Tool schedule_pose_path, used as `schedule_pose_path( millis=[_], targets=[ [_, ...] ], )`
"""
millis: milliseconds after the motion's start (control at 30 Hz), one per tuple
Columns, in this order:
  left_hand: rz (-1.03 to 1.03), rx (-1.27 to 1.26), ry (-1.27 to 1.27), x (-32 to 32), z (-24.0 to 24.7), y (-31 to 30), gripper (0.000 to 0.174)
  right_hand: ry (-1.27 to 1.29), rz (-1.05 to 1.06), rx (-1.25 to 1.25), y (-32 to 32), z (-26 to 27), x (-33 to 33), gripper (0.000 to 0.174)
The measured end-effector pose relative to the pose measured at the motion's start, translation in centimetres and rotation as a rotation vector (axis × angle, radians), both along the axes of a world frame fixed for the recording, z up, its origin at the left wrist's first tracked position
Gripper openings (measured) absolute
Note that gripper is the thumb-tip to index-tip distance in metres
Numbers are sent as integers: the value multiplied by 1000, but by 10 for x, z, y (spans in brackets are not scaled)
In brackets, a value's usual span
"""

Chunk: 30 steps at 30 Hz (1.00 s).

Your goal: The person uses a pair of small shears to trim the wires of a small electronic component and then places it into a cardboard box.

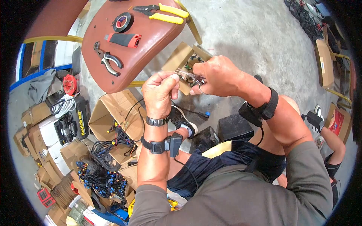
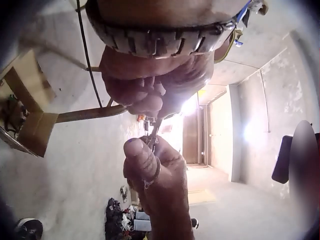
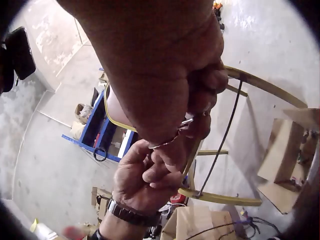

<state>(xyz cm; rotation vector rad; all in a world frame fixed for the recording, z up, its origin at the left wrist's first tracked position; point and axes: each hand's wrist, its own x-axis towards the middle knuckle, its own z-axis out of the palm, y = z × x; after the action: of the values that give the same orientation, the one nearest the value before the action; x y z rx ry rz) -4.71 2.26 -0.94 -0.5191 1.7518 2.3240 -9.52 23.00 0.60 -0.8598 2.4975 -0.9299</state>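
Note:
Both hands meet above the small cardboard box (image 1: 177, 56). The right hand (image 1: 220, 77) is curled round a slim metal tool (image 1: 195, 78) with thin pointed ends, which reach toward the left fingertips. Thumb and forefinger of the left hand (image 1: 159, 94) pinch a small thin piece, mostly covered by the fingers; what it is cannot be told. In the left wrist view the left hand (image 2: 157, 82) is above the right hand (image 2: 160, 185), with dark metal between them. The right wrist view has the left hand (image 3: 145, 175) close against the right hand (image 3: 170, 95).
On a brown chair seat (image 1: 151, 49) lie yellow-handled pliers (image 1: 169, 13), black tape (image 1: 122, 22), a red-black tool (image 1: 124, 40) and smaller pliers (image 1: 109, 62). An open carton (image 1: 117, 109), cable bundles (image 1: 103, 179) and black blocks (image 1: 235, 128) surround the seated person. Another person's arm (image 1: 333, 141) is at right.

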Motion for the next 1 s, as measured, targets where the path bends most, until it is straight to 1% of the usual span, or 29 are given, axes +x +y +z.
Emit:
schedule_pose_path(
  millis=[167, 500, 700, 867, 1000],
  targets=[
    [0, 37, 7, 0, 2, -1, 12, -67, 10, -31, -1, 5, -1, 39],
    [-24, 66, 30, 2, 2, -2, 11, -52, 41, -103, 1, 5, -1, 37],
    [-92, 61, 41, 1, 4, -7, 12, -62, 60, -131, 1, 2, -1, 34],
    [-102, 79, 79, 1, 4, -9, 11, -73, 93, -151, 2, 4, -3, 34],
    [-108, 69, 106, 1, 4, -10, 11, -38, 99, -195, 2, -1, -3, 33]
  ],
)
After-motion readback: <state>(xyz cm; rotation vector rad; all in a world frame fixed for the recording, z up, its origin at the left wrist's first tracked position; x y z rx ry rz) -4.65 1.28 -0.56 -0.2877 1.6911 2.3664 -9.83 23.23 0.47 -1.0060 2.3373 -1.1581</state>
